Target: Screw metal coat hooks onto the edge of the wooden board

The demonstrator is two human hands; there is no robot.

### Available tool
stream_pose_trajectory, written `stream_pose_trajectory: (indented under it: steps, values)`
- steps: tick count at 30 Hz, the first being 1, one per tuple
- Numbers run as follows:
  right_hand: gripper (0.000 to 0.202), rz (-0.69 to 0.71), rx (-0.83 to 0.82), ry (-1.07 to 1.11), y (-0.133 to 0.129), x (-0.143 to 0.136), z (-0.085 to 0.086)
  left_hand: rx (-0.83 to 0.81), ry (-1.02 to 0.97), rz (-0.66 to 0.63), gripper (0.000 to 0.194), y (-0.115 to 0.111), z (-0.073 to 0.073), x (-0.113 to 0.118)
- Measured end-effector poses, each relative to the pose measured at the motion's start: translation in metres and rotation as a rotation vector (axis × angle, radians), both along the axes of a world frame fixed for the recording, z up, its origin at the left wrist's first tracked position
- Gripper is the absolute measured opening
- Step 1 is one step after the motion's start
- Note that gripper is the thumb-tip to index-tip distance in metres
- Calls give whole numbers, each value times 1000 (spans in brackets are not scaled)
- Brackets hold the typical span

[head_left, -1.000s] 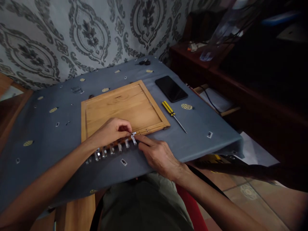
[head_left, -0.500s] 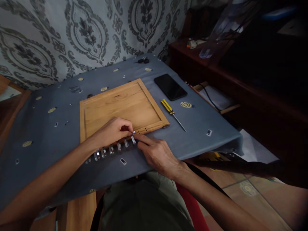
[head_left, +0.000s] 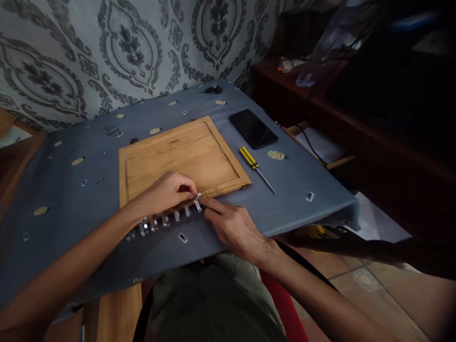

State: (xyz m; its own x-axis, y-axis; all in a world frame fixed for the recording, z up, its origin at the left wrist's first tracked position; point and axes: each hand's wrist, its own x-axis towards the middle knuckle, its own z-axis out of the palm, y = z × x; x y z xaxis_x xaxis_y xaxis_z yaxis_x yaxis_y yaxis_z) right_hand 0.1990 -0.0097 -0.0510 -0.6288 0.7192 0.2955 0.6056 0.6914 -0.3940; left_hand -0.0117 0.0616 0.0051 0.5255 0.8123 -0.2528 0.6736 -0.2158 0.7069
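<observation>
The board (head_left: 174, 156) lies on the counter (head_left: 292, 204), its near side close to the counter's front edge. Along this side sit metal hooks (head_left: 177, 216) in a row. The left hand (head_left: 170, 188) has its fingers narrow at the rightmost hook (head_left: 197, 205); the right hand (head_left: 237, 229) puts its index fingertip there. Whether either holds it, I cannot tell. The screwdriver (head_left: 254, 166) lies right of the board.

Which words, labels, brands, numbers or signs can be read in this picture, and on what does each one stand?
No text can be read with certainty.
Front label printed on the tablecloth: dark letters, too blurred to read.
Right label printed on it: also letters, too blurred.
Smaller printed labels on it: too small to read.
Wooden panel, screwdriver, smartphone: no text can be made out.
</observation>
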Motion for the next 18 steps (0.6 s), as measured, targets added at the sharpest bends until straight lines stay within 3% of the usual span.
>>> stream_pose_trajectory:
  steps: [18]
  values:
    - [26, 13, 15, 31, 1, -1, -3, -59, 98, 18, 15, 2, 10, 5]
